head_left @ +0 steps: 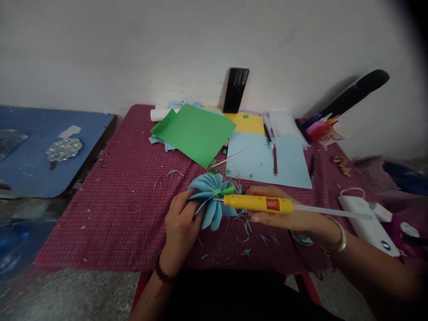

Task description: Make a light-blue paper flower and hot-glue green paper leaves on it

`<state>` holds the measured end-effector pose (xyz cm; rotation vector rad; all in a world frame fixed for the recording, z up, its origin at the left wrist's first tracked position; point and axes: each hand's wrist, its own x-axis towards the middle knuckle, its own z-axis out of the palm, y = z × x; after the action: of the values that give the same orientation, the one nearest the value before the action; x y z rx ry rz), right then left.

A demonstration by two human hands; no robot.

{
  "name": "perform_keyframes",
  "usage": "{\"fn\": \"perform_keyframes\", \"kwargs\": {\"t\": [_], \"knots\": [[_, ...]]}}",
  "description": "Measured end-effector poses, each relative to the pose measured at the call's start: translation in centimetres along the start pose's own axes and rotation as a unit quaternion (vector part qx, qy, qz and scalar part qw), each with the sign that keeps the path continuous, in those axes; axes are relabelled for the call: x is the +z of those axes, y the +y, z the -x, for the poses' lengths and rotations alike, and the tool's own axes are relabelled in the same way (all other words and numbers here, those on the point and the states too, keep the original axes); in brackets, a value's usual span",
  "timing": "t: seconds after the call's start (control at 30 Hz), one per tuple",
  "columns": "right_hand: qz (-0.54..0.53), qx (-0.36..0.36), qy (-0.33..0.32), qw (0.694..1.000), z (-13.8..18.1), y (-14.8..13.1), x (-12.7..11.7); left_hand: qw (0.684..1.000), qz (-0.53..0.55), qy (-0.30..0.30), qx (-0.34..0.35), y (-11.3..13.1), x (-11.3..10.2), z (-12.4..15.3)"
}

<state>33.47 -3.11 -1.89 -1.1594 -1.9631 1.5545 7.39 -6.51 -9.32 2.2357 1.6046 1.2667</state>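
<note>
My left hand (182, 218) grips blue paper flower (211, 219) from its left side, fingers curled at petals. My right hand (287, 221) wrapped around yellow glue gun (247, 203), nozzle aimed left at flower's middle, beside green paper strip (228, 191); contact, cannot tell. Glue stick (327, 210) juts from gun's rear. Flower held over red checked cloth (133, 178), blue scraps (246, 228) just beside. Beyond: green sheet (197, 133), thin wooden stick (234, 156), light-blue sheet (247, 167) with dark red pen (275, 160) on it. Phone (236, 89) leans against wall (133, 53).
</note>
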Motion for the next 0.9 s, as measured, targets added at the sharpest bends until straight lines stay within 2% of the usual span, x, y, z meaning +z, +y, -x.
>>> {"fn": "perform_keyframes", "kwargs": {"t": [0.4, 0.63, 0.9], "knots": [[-0.006, -0.009, -0.027, 1.000, -0.4, -0.4, 0.1, 1.000, -0.022, 0.002, -0.003, -0.3, 0.5, 0.4], [-0.016, -0.014, -0.025, 0.999, -0.5, -0.1, 0.1, 0.990, 0.126, -0.016, -0.059, -0.2, -0.6, 0.3], [0.002, -0.031, -0.054, 0.998, -0.6, -1.3, 0.5, 0.995, 0.092, -0.015, -0.021, -0.3, -0.4, 0.5]]}}
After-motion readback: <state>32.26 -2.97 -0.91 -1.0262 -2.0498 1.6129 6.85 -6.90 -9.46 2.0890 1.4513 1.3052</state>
